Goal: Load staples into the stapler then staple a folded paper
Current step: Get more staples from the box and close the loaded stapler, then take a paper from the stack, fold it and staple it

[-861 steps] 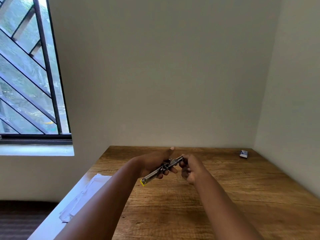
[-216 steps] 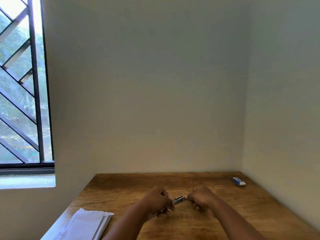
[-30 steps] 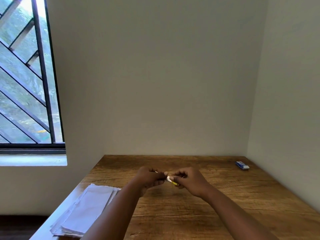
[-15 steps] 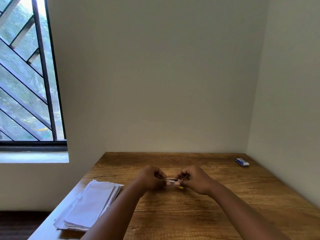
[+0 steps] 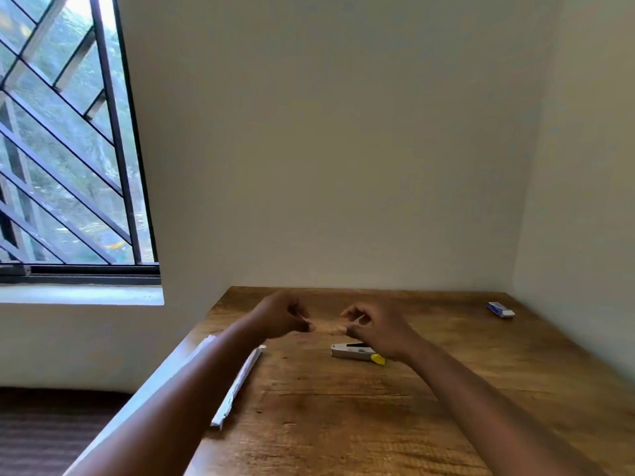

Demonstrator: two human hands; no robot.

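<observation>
Now stapler (image 5: 355, 351) lies on tabletop (image 5: 343, 424), beneath right hand (image 5: 381, 329). Left hand (image 5: 280, 317) close by; both grips loosely curled, holding nothing visible. Folded paper (image 5: 240, 379) near left edge. Stapler likely light, stiff, slick metal: grasp along body sides. Paper thin, creases easily.

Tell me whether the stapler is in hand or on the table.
On the table: the stapler lies flat on the wood, below the right hand, neither hand gripping it.

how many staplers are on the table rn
1: the stapler lies on the table just under the right hand, partly hidden by it; no others visible.
</observation>
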